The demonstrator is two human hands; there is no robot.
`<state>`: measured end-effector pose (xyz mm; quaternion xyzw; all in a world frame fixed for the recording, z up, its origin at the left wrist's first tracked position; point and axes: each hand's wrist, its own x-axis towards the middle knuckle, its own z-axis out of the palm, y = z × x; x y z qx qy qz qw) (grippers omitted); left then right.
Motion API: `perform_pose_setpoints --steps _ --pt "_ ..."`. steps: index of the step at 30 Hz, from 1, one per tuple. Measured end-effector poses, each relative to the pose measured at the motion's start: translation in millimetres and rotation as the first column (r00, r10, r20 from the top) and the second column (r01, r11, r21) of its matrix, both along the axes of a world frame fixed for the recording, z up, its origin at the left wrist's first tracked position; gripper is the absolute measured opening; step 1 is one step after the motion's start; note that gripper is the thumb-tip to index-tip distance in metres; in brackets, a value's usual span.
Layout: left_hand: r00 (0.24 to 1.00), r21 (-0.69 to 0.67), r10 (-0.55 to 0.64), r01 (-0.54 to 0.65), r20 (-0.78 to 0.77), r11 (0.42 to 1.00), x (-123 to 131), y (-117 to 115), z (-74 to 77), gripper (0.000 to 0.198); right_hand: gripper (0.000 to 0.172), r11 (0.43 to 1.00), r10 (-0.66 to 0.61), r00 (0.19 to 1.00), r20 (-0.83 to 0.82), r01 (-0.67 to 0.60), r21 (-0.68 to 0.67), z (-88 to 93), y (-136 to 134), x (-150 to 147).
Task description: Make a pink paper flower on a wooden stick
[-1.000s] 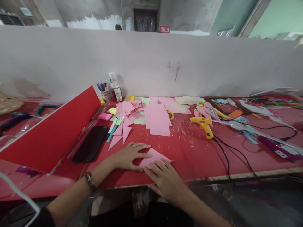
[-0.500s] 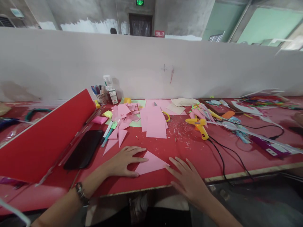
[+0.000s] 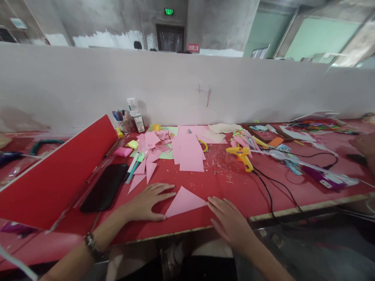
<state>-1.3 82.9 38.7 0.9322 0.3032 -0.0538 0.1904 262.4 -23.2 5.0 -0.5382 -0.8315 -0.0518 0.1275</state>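
A pink paper triangle (image 3: pixel 184 201) lies flat near the front edge of the red table (image 3: pixel 240 191). My left hand (image 3: pixel 148 201) rests flat and open on the table, its fingers touching the triangle's left side. On the other side, my right hand (image 3: pixel 230 222) lies open with fingers spread, its fingertips at the triangle's right corner. Neither hand holds anything.
Behind lie a heap of pink paper pieces (image 3: pixel 158 150), pink sheets (image 3: pixel 190 152), a yellow glue gun (image 3: pixel 241 155) with a black cable (image 3: pixel 269 191), a black phone (image 3: pixel 104 187) and a raised red board (image 3: pixel 55 175). Pens stand in a cup (image 3: pixel 124 121). Another person's hand (image 3: pixel 365 146) shows far right.
My right hand slid off the pink triangle to its right corner, leaving the whole triangle in sight. The left hand stayed put. The camera tilted up slightly.
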Motion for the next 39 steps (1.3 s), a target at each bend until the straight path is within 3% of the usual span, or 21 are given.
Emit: perform_pose_setpoints --steps 3,5,10,14,19,22,24,28,31,34,37,39 --pt "1.000 0.008 0.010 -0.010 -0.013 1.000 9 1 5.0 0.071 0.036 0.992 -0.061 0.998 -0.003 0.060 -0.111 14.5 12 -16" --pt "1.000 0.033 0.018 -0.018 -0.007 0.999 18 0 6.6 0.071 0.050 0.980 -0.055 0.998 -0.037 0.046 -0.194 23.8 24 -27" --pt "0.983 0.072 0.113 -0.124 0.146 0.990 37 -4 1.3 0.065 0.059 0.923 0.015 0.962 -0.271 -0.117 -0.365 30.1 48 -43" --pt "0.958 0.082 0.184 -0.207 0.219 0.975 40 -5 -5.6 0.071 0.060 0.897 -0.012 0.870 -0.493 -0.209 -0.390 27.5 60 -44" --pt "0.961 0.185 0.125 -0.173 0.247 0.967 45 8 -0.1 0.083 0.059 0.886 -0.251 0.674 -0.694 -0.129 -0.446 37.2 92 -41" --pt "0.972 0.352 0.113 -0.181 0.204 0.918 50 24 15.6 0.058 0.059 0.794 -0.346 0.546 -0.763 -0.264 -0.548 49.3 118 -37" --pt "0.980 0.465 0.106 -0.173 0.168 0.868 52 35 27.7 0.033 0.054 0.788 -0.336 0.478 -0.812 -0.330 -0.520 58.6 133 -34" --pt "0.974 0.604 0.141 -0.222 0.180 0.766 50 54 39.9 0.025 0.041 0.777 -0.349 0.399 -0.848 -0.383 -0.499 75.6 154 -32" --pt "0.946 0.635 0.100 -0.284 0.310 0.719 48 61 31.8 0.022 0.037 0.721 -0.393 0.352 -0.850 -0.455 -0.522 78.8 163 -37" --pt "0.910 0.646 0.035 -0.321 0.414 0.692 50 61 17.3 0.026 0.032 0.730 -0.437 0.259 -0.862 -0.458 -0.508 69.8 168 -43" --pt "0.939 0.702 -0.018 -0.244 0.344 0.669 51 59 9.0 0.024 0.027 0.748 -0.446 0.221 -0.868 -0.440 -0.496 57.7 169 -46" --pt "0.952 0.720 -0.023 -0.214 0.304 0.661 51 58 8.9 0.023 0.022 0.736 -0.437 0.248 -0.865 -0.454 -0.502 53.5 169 -46"
